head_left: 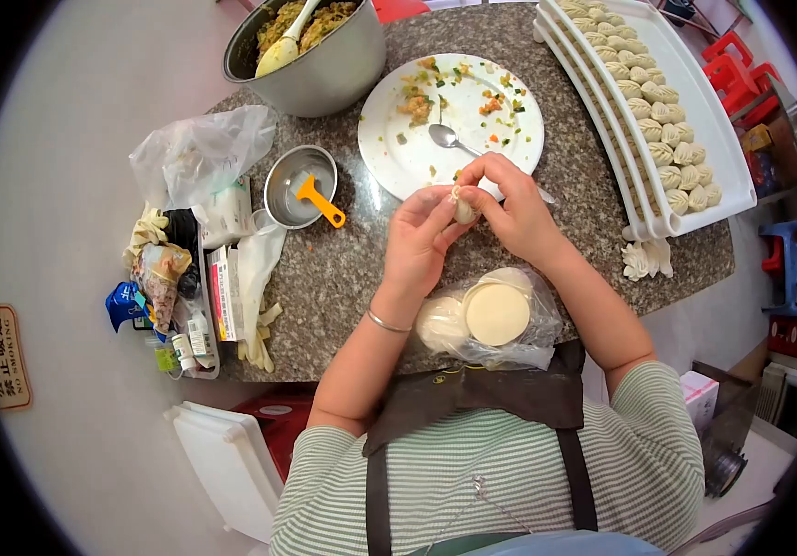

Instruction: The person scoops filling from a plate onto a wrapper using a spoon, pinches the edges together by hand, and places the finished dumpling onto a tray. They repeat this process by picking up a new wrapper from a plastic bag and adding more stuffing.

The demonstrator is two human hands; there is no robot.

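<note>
Between my two hands is a small pleated dumpling (463, 211), held over the near rim of a white plate (389, 148). My left hand (424, 227) cups it from the left, and my right hand (510, 208) pinches its top edge. Bits of filling (414, 107) lie scattered on the plate, along with a metal spoon (445, 136). Just below my hands, round dough wrappers (498, 313) are stacked on a clear plastic bag (533, 347) near the table's front edge.
Stacked white trays (723, 167) on the right carry rows of pleated dumplings (663, 111). A large pot (324, 79) of filling stands at the back left. A metal bowl (278, 190) with an orange-handled peeler (322, 201) sits left, beside plastic bags (199, 153) and a cluttered bin (199, 306).
</note>
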